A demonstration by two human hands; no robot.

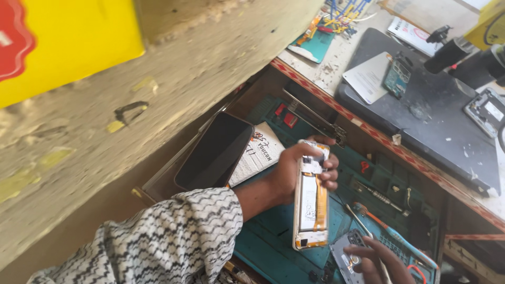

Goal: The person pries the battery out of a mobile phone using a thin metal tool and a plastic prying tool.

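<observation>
Leaning against the drawer's left wall, a dark phone (214, 152) with a black screen stands tilted beside a printed paper card (259, 152), both just left of the working area. The left hand (294, 171), coming out of a zigzag-patterned sleeve (173, 242), is clasped around an opened phone body (311, 195), fingers wrapped over its upper end, so the opened back with its battery faces the camera; it hangs upright above the teal repair mat (268, 242). Only the top is gripped, so the lower end hangs free, and a loosened hold could likely let it swing or drop onto the mat. Lower right, the right hand (376, 260) rests with spread fingers on a small grey part (347, 252) lying on the mat, pressing on it rather than closing around it; a thin metal tool (360, 221) and an orange-handled tool (379, 221) lie just beside it and could be knocked aside by a sideways move. A screwdriver (381, 197) lies farther up the mat. The drawer's front wall and the patterned bench edge (368, 131) hem in the far side, with the dark pad (431, 121) beyond carrying other parts. Open room is mostly the bare mat between the hands.
</observation>
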